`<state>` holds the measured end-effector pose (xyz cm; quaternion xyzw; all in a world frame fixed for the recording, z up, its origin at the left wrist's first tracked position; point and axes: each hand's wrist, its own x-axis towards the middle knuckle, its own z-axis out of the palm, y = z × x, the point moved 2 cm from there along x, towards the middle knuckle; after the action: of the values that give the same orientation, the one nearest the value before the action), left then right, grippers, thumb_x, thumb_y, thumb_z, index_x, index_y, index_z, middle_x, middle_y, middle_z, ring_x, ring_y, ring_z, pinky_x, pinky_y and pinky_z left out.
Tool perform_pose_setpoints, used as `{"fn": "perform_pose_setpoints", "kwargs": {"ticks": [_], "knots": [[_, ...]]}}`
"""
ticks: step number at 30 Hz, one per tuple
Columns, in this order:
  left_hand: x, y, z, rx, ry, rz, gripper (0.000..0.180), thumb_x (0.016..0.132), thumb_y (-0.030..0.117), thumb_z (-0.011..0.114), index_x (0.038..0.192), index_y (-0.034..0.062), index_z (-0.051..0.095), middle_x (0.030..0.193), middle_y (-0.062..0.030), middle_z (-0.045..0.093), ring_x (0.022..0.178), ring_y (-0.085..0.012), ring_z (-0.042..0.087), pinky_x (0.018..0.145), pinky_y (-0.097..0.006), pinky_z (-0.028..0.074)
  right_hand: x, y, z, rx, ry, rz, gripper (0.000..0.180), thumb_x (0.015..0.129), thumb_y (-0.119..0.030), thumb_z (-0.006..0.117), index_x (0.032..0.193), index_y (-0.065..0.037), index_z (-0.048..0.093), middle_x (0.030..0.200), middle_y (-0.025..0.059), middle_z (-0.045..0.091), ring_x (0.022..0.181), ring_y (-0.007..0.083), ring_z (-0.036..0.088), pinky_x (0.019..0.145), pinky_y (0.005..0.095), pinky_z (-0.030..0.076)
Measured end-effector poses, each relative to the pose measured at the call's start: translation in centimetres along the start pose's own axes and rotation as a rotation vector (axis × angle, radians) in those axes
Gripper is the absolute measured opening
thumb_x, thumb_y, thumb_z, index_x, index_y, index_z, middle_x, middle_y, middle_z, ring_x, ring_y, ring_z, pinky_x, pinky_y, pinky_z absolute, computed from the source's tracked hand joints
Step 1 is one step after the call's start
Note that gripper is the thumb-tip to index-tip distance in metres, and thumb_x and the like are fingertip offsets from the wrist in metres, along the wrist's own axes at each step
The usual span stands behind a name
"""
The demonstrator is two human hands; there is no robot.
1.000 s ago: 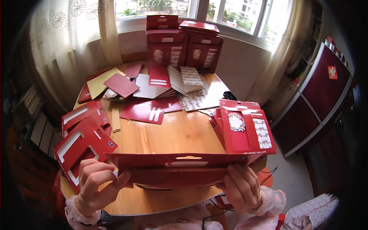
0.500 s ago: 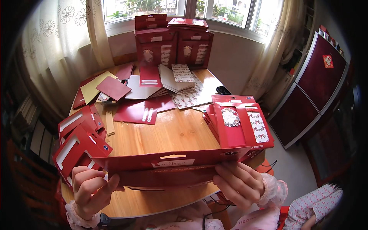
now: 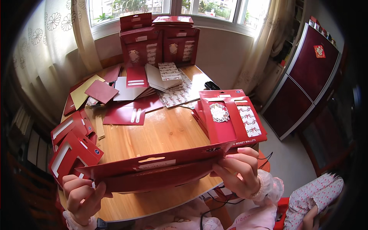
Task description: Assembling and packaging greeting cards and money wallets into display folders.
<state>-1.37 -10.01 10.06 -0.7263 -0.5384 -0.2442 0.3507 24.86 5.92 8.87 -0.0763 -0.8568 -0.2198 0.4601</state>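
Note:
Between my two hands, a red cardboard packaging sleeve with a hang slot along its upper edge is held over the near side of the table. My left hand pinches its left end. My right hand grips the right end with bent fingers, thumb toward me. The sleeve is tilted, its right end higher than its left. Beyond my left hand lie several more red sleeves with cut-out windows. Beyond my right hand is a stack of red wallet packs, the top one showing a wreath and a patterned strip.
Red and white card pieces and patterned sheets spread over the far part of the wooden table. Filled red packs stand at the back by the window. Another person's patterned sleeve is at the lower right.
The sleeve's right end has risen relative to its left, and my right hand has shifted its grip there. The whole view has swung slightly to the right.

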Motion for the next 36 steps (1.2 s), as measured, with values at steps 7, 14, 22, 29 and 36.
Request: {"fn": "perform_pose_setpoints", "kwargs": {"ticks": [7, 14, 22, 29, 36], "knots": [[0.2, 0.0, 0.1, 0.004, -0.002, -0.002, 0.037, 0.056, 0.013, 0.078, 0.09, 0.013, 0.064, 0.078, 0.002, 0.038, 0.071, -0.0147, 0.047, 0.056, -0.031, 0.037, 0.3, 0.8, 0.5, 0.089, 0.009, 0.031, 0.03, 0.065, -0.007, 0.068, 0.094, -0.003, 0.064, 0.09, 0.0037, 0.059, 0.079, 0.0163, 0.053, 0.063, 0.0312, 0.045], [-0.7, 0.1, 0.2, -0.106, 0.007, -0.07, 0.039, 0.05, 0.003, 0.072, 0.089, 0.0092, 0.064, 0.078, -0.0007, 0.04, 0.073, -0.0204, 0.047, 0.06, -0.036, 0.038, 0.9, 0.8, -0.4, 0.04, -0.083, 0.035, 0.028, 0.063, -0.013, 0.066, 0.091, -0.01, 0.067, 0.088, -0.0038, 0.06, 0.079, 0.01, 0.052, 0.075, 0.0321, 0.035], [0.1, 0.1, -0.2, 0.001, -0.012, -0.002, 0.031, 0.058, 0.017, 0.078, 0.086, 0.0144, 0.065, 0.082, 0.0033, 0.04, 0.076, -0.0139, 0.048, 0.063, -0.031, 0.039, 0.3, 0.5, -0.6, 0.009, -0.116, 0.045, 0.027, 0.062, -0.015, 0.068, 0.088, -0.016, 0.067, 0.089, -0.0069, 0.06, 0.082, 0.0086, 0.052, 0.089, 0.0434, 0.02], [0.8, 0.0, -0.3, -0.009, -0.103, 0.109, 0.025, 0.072, 0.024, 0.069, 0.089, 0.0098, 0.058, 0.103, -0.0007, 0.056, 0.086, -0.017, 0.051, 0.07, -0.032, 0.039, 1.1, 0.6, -0.4, 0.159, -0.15, -0.015, 0.018, 0.069, -0.015, 0.061, 0.086, -0.01, 0.06, 0.094, 0.0019, 0.063, 0.088, 0.0127, 0.052, 0.078, 0.0317, 0.034], [3.4, 1.4, 0.5, -0.117, -0.269, -0.026, 0.028, 0.081, 0.03, 0.057, 0.095, 0.0074, 0.049, 0.106, -0.0138, 0.054, 0.091, -0.0257, 0.053, 0.078, -0.038, 0.036, 3.3, 0.1, -0.5, 0.268, -0.408, 0.05, 0.023, 0.067, -0.01, 0.056, 0.089, -0.004, 0.054, 0.107, 0.0126, 0.057, 0.087, 0.0186, 0.053, 0.073, 0.0288, 0.034]]}}
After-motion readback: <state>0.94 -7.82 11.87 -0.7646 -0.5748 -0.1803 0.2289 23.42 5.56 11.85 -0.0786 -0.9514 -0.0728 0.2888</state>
